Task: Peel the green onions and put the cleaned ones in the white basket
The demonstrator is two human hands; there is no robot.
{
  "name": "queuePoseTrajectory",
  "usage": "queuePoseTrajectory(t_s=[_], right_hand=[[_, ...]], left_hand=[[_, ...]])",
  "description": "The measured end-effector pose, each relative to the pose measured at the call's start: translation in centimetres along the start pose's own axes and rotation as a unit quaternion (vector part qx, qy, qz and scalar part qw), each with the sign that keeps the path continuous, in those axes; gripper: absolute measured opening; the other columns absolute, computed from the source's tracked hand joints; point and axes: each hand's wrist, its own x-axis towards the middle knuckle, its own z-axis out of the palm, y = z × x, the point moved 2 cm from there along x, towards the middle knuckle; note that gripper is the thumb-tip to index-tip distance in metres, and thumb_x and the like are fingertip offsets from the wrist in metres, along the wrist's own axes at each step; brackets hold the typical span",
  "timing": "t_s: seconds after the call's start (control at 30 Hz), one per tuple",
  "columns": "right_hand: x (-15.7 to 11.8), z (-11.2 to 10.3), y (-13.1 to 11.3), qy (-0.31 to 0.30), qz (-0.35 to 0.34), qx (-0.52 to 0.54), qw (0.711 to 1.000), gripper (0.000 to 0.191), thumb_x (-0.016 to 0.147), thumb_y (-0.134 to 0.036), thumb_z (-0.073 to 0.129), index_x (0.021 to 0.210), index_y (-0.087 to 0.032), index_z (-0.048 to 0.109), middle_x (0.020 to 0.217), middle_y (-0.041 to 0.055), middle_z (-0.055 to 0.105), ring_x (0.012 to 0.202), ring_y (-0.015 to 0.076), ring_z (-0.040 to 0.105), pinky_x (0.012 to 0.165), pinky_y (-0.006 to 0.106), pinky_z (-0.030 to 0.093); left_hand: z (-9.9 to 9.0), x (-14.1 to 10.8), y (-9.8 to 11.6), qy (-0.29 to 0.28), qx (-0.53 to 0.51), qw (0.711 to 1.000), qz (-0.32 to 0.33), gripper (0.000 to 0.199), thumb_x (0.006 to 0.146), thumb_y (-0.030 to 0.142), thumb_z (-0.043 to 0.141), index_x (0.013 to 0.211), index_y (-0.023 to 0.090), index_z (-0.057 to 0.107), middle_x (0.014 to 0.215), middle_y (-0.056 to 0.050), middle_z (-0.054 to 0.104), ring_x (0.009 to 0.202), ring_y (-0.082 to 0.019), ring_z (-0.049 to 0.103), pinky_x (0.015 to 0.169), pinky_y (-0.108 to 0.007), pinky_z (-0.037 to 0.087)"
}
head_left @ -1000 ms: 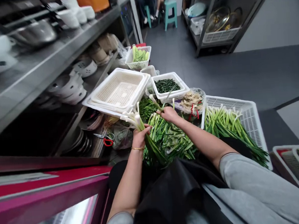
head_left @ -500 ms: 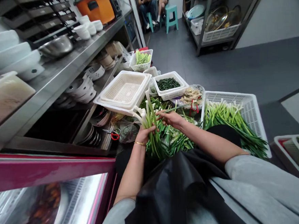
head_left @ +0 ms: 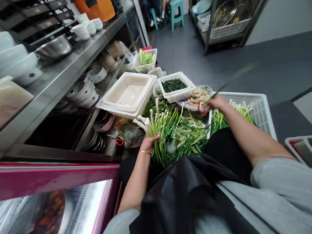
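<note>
My left hand (head_left: pixel 148 143), with a gold bracelet at the wrist, is closed round a bunch of spring onions (head_left: pixel 151 126). Their white ends point up and their green leaves hang down. Out to the right, my right hand (head_left: pixel 216 102) is raised at the near side of a bag of pale food, its fingers pinched on a thin green spring onion leaf (head_left: pixel 232 77) that is smeared by motion. Below and between the hands lies a heap of loose spring onions (head_left: pixel 190 136). A white basket (head_left: pixel 262 111) beside my right forearm holds more spring onions (head_left: pixel 241 109), partly hidden by the arm.
Stacked white baskets (head_left: pixel 129 92) and a basket of dark green chillies (head_left: pixel 173 85) stand ahead. Red-handled scissors (head_left: pixel 119 140) lie at left, below a steel counter (head_left: pixel 62 77). A pink-edged cabinet (head_left: pixel 50 174) is at lower left. Two people sit at the back near a teal stool (head_left: pixel 177 14).
My right hand has swung away from the bunch, rightward and up, with a green leaf trailing from it. My left hand keeps its hold on the spring onions, slightly lower.
</note>
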Motion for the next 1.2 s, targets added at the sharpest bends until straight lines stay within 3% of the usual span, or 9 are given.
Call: queuePoseTrajectory(t_s=[0.1,0.2,0.3,0.43,0.6,0.73,0.87,1.03,1.2], right_hand=[[-3.3,5.9,1.9,-0.13,0.039,-0.059,0.989,0.027,0.071,-0.023,0.071,0.05,-0.012,0.057,0.034,-0.0074,0.038,0.031,0.0043,0.031,0.032,0.015,0.028],[-5.6,11.6,0.7,-0.271,0.042,-0.02,0.961,0.024,0.065,-0.029,0.079,0.072,-0.012,0.064,0.044,-0.0042,0.053,0.033,0.0063,0.045,0.033,0.015,0.034],[-6.6,14.8,-1.9,-0.306,0.013,0.075,0.949,0.029,0.07,-0.038,0.076,0.074,-0.013,0.062,0.05,-0.0026,0.057,0.037,0.0085,0.052,0.034,0.017,0.041],[-6.9,15.4,-3.2,-0.362,0.059,0.17,0.914,0.028,0.073,-0.034,0.075,0.067,-0.012,0.059,0.058,0.0026,0.064,0.046,0.0125,0.061,0.043,0.022,0.052],[-6.2,11.4,-3.5,-0.468,0.05,0.135,0.872,0.027,0.073,-0.034,0.074,0.081,-0.009,0.067,0.065,0.0062,0.068,0.046,0.0118,0.061,0.045,0.021,0.051],[-5.1,6.8,-2.0,-0.429,0.038,0.164,0.888,0.045,0.071,-0.048,0.072,0.092,-0.009,0.067,0.061,0.0046,0.066,0.044,0.0123,0.06,0.044,0.021,0.049],[-4.0,6.4,0.6,-0.401,0.086,0.009,0.912,0.047,0.059,-0.038,0.083,0.092,-0.008,0.068,0.059,0.0036,0.064,0.046,0.0119,0.058,0.046,0.021,0.048],[-2.3,11.8,-4.3,-0.265,-0.06,0.08,0.959,0.062,0.087,-0.05,0.054,0.139,-0.018,0.041,0.106,0.0081,0.067,0.091,0.0165,0.064,0.075,0.028,0.053],[-2.7,20.4,-9.8,-0.367,-0.26,0.068,0.891,0.046,0.087,-0.051,0.054,0.124,-0.023,0.059,0.132,0.0039,0.055,0.126,0.021,0.046,0.108,0.038,0.033]], left_hand=[[1.3,0.8,0.0,0.043,0.051,0.997,0.047,0.031,0.052,0.029,0.081,0.07,0.012,0.063,0.058,-0.001,0.062,0.052,-0.011,0.053,0.051,-0.024,0.038],[2.6,0.9,-0.1,0.067,0.132,0.986,0.071,0.029,0.049,0.027,0.083,0.065,0.012,0.062,0.053,0.003,0.056,0.048,-0.009,0.047,0.049,-0.023,0.036],[3.4,0.7,-0.2,0.051,0.137,0.987,0.06,0.031,0.048,0.029,0.084,0.064,0.013,0.062,0.052,0.004,0.054,0.048,-0.009,0.045,0.049,-0.024,0.035],[3.1,0.5,0.1,0.031,0.059,0.997,0.036,0.037,0.047,0.03,0.084,0.073,0.013,0.064,0.058,0.003,0.057,0.05,-0.01,0.049,0.051,-0.025,0.038],[1.6,0.5,0.9,-0.001,0.014,0.999,0.03,0.033,0.048,0.026,0.084,0.072,0.014,0.064,0.061,0.001,0.059,0.054,-0.011,0.052,0.054,-0.026,0.041],[-0.1,0.8,1.2,0.02,-0.02,0.999,0.018,0.03,0.051,0.025,0.081,0.073,0.017,0.064,0.063,-0.001,0.059,0.054,-0.012,0.053,0.053,-0.026,0.043],[-0.6,1.0,0.9,-0.005,0.026,0.999,0.021,0.027,0.052,0.026,0.081,0.069,0.017,0.063,0.064,-0.003,0.06,0.056,-0.015,0.054,0.052,-0.027,0.042],[1.1,1.5,0.7,-0.064,0.084,0.994,-0.003,0.024,0.055,0.026,0.079,0.071,0.014,0.066,0.071,-0.008,0.066,0.055,-0.015,0.054,0.051,-0.027,0.041],[2.0,2.4,2.0,-0.073,0.037,0.997,-0.002,0.032,0.055,0.025,0.08,0.081,0.014,0.067,0.073,-0.006,0.065,0.064,-0.018,0.059,0.054,-0.027,0.042]])
